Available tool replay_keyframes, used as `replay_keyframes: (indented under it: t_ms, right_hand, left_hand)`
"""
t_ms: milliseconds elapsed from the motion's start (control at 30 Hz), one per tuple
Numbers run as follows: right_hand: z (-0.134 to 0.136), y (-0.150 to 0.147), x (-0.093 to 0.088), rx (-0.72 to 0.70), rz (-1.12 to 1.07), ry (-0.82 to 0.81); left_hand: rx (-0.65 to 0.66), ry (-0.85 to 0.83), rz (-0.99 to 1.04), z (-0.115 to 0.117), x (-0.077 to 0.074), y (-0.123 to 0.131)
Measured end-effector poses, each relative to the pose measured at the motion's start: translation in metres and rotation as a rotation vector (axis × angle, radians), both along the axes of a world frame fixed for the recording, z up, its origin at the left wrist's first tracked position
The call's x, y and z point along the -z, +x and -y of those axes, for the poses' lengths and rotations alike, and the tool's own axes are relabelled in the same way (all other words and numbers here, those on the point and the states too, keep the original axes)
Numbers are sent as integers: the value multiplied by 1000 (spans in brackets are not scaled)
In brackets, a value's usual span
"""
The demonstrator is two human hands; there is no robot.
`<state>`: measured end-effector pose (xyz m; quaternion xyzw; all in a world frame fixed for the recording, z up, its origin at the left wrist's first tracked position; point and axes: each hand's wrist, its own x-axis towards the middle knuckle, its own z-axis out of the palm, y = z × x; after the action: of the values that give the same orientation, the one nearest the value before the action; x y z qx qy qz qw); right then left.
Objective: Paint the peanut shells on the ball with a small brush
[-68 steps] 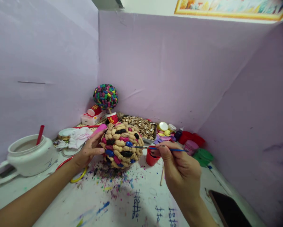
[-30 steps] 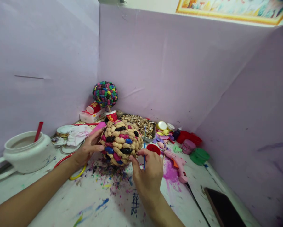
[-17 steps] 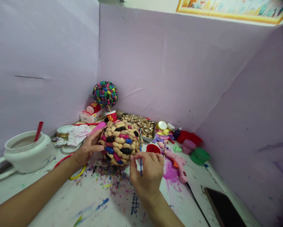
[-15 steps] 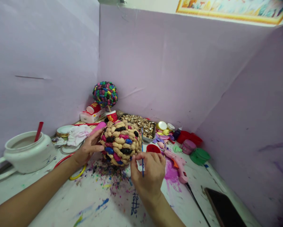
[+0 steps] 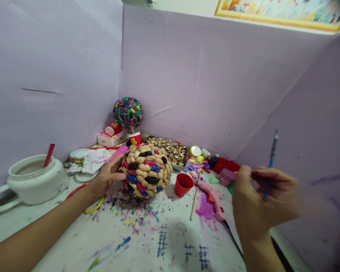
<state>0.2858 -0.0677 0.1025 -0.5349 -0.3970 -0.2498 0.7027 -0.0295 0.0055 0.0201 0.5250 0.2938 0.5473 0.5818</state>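
Observation:
A ball covered in peanut shells (image 5: pixel 147 170), some painted black, pink and blue, rests on the paint-spattered white table (image 5: pixel 147 241). My left hand (image 5: pixel 106 176) presses against the ball's left side with fingers spread on it. Off to the right, my right hand (image 5: pixel 262 204) is raised and blurred, pinching a thin blue paintbrush (image 5: pixel 270 160) that points upward, well away from the ball. A small red cup (image 5: pixel 183 184) holding dark paint stands just right of the ball.
A fully painted shell ball (image 5: pixel 128 112) stands at the back. Near it are a tray of shells (image 5: pixel 170 149), paint pots (image 5: pixel 199 155), a pink glue gun (image 5: pixel 213 196), a wooden stick (image 5: pixel 194 200), a white pot (image 5: pixel 32 181) at left and purple walls around.
My right hand has swung away from the ball to the right and up, carrying the brush. The red cup and the stick are now uncovered. My left hand stays on the ball.

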Motion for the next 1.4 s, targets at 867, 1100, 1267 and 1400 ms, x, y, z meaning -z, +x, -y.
replay_keyframes:
  t_ms: [867, 1100, 1267, 1400]
  right_hand:
    - [41, -29, -13, -868, 286, -364]
    - [32, -37, -7, -844, 300, -325]
    - [31, -42, -3, -853, 286, -311]
    - [32, -42, 0, -854, 129, -261]
  left_hand:
    - [14, -21, -7, -1, 1, 1]
    - [-7, -19, -14, -3, 3, 0]
    - [-8, -28, -22, -1, 0, 2]
    - [-51, -25, -52, 1, -2, 3]
